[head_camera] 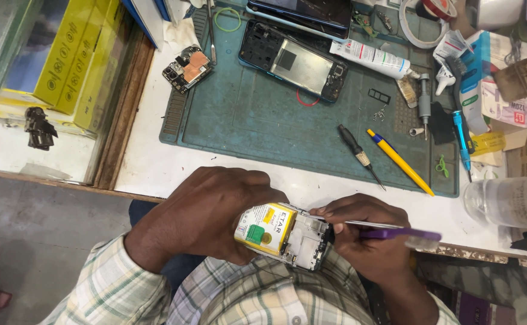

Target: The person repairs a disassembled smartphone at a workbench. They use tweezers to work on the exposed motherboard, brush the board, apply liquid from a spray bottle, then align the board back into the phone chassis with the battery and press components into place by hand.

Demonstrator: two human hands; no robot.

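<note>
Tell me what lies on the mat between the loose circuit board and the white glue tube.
In the head view, an opened phone frame lies between the circuit board and the white tube, on the teal mat.

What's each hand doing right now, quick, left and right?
Left hand: closed around the opened phone.
Right hand: closed, pinching metal tweezers and a purple tool against the phone.
</note>
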